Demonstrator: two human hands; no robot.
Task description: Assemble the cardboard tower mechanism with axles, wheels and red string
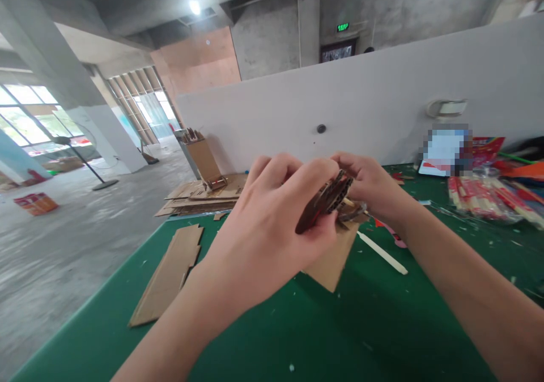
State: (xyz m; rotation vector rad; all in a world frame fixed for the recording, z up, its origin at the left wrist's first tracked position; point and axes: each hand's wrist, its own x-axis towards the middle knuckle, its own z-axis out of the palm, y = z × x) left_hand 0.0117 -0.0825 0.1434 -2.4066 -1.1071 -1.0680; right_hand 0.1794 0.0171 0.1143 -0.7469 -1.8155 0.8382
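In the middle of the head view my left hand [284, 217] is closed round a piece of layered cardboard [323, 200], with dark brown faces and corrugated edges. My right hand [365, 183] grips its far side with curled fingers, its fingertips partly hidden behind the cardboard. A flat tan cardboard panel [334, 263] hangs below the hands; whether it is joined to the layered piece I cannot tell. On the green table [331, 336], just under my right wrist, lies a pale off-white stick [382, 253]. Partly behind that wrist is a small pink object [398, 239].
A long cardboard strip [168, 277] lies at the left. Stacked cardboard sheets [195, 198] at the back left bear an upright cardboard holder [206, 158]. Bagged red-and-white sticks [484, 198] and a lit tablet [444, 149] are at the right. A white partition [272, 121] borders the back.
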